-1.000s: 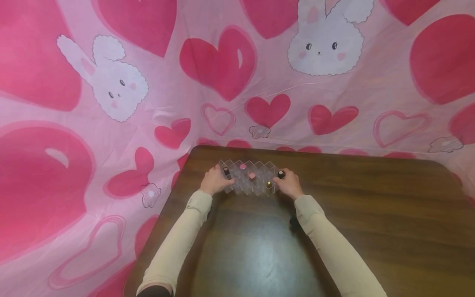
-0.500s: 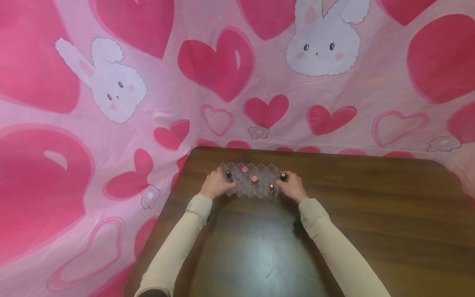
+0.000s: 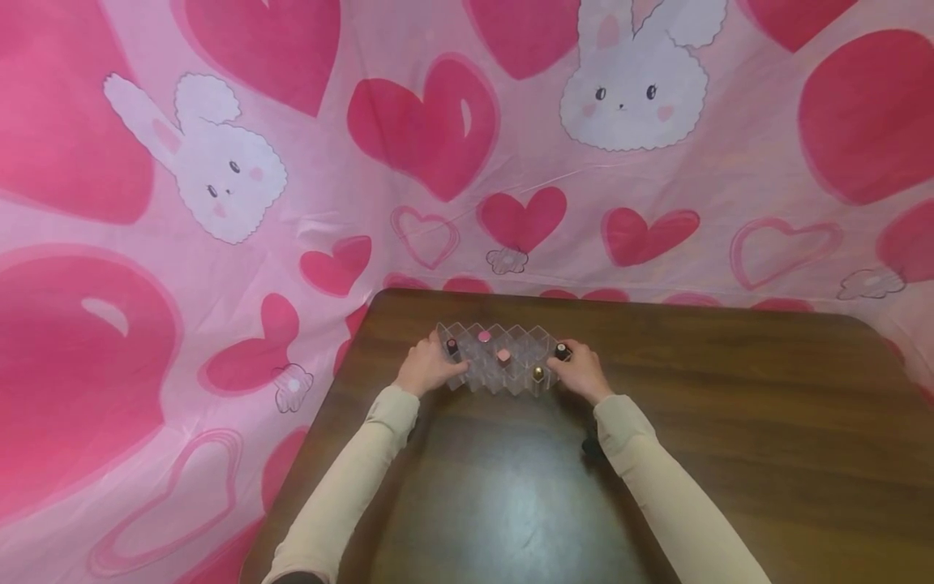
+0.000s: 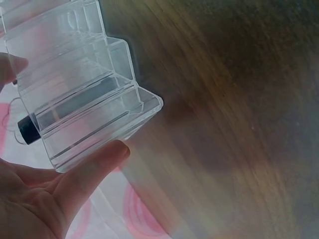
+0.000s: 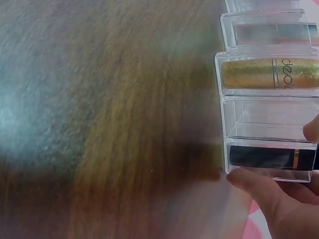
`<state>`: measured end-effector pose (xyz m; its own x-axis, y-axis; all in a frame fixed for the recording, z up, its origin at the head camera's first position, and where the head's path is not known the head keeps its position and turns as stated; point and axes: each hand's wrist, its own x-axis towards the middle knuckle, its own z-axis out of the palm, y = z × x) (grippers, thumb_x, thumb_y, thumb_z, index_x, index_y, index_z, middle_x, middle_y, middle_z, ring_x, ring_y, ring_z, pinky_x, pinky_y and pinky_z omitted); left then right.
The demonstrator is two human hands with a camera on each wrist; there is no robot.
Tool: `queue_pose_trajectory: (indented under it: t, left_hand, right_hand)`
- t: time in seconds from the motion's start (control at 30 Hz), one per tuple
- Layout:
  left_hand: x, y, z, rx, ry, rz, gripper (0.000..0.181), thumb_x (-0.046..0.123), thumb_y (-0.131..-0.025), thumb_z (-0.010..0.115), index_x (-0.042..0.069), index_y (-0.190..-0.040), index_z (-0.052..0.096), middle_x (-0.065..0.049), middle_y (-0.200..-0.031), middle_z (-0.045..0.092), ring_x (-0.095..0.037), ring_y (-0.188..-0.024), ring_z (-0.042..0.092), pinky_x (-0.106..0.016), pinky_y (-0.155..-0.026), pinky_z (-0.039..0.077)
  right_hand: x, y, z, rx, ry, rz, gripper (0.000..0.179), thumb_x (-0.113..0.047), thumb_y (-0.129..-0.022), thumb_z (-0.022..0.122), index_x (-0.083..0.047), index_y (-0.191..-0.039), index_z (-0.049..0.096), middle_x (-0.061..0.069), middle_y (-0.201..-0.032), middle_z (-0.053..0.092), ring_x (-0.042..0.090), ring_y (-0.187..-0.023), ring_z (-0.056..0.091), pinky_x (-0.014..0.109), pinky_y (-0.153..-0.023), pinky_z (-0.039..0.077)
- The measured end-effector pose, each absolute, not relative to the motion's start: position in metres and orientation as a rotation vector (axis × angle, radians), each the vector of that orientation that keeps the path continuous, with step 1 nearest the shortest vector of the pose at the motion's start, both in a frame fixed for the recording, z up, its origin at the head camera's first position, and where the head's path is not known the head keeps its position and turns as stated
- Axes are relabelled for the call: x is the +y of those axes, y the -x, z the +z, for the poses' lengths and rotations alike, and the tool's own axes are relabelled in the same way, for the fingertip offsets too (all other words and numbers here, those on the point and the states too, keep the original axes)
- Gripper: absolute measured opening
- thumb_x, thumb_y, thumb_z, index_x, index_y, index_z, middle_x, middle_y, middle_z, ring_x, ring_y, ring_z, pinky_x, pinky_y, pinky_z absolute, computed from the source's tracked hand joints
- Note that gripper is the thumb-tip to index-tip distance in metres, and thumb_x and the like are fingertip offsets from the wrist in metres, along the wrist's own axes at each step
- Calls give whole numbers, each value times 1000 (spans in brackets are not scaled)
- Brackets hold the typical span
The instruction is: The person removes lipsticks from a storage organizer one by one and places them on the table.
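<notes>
A clear plastic lipstick organizer (image 3: 485, 375) with zigzag walls and diamond-shaped slots is held between both hands near the far side of the table. My left hand (image 3: 429, 367) grips its left end, beside a black lipstick (image 4: 29, 129) in the end slot. At the opposite end, my right hand (image 3: 584, 371) grips the wall around another black lipstick (image 5: 261, 156). A gold lipstick (image 5: 269, 73) lies one slot further in, past a vacant one. Pink-topped (image 3: 485, 336) and peach-topped (image 3: 503, 355) lipsticks show in the middle slots. Some fingers are hidden behind the organizer.
The brown wooden table (image 3: 730, 438) has a rounded far edge close to a pink cloth backdrop (image 3: 533, 162) printed with hearts and rabbits. A small dark object (image 3: 593, 448) shows beside the right sleeve (image 3: 657, 470).
Both hands and the organizer have shifted slightly toward me and to the right, with the lipsticks staying in their slots. The grip looks the same.
</notes>
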<state>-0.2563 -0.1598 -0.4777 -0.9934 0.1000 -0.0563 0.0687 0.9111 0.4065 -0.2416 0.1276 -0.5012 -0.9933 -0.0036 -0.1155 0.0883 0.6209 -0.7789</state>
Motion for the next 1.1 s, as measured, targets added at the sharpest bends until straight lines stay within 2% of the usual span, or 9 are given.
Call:
queue_pose_trajectory:
  t: [0.33,0.63,0.83,0.97,1.1]
  left_hand:
    - [-155,253,-478,2986,-129,634,93,57,-67,65,-2,-131,33,-21,-114,55,-35,-98,59,-47,-82,49]
    - [-148,249,-478,2926,-148,628,95,57,-68,64,-2,-133,31,-20,-113,56,-31,-91,61,-45,-79,50]
    - [-143,248,-475,2905,-154,591,98,59,-67,64,-4,-134,29,-19,-102,57,-25,-75,58,-37,-66,52]
    - [-140,246,-474,2899,-157,582,101,60,-66,64,-4,-136,26,-18,-100,57,-23,-71,57,-32,-60,50]
    - [-137,243,-474,2902,-157,579,101,60,-67,63,-4,-135,27,-20,-105,57,-25,-76,59,-37,-67,52]
  right_hand:
    - [133,236,-501,2751,-76,-1304,49,-27,-79,56,-5,-122,50,16,-102,62,24,-83,55,35,-74,45]
    - [144,230,-504,2748,-53,-1322,47,-24,-79,57,-3,-121,52,16,-101,62,24,-83,55,31,-69,43]
    - [149,227,-504,2759,-50,-1328,47,-25,-78,57,-4,-120,53,16,-101,62,25,-85,55,34,-72,43]
    - [152,225,-506,2759,-46,-1336,47,-25,-78,56,-1,-119,52,17,-99,61,25,-82,53,32,-69,42]
    - [154,224,-507,2759,-49,-1321,47,-25,-78,56,-2,-119,52,16,-98,61,24,-80,53,31,-67,42]
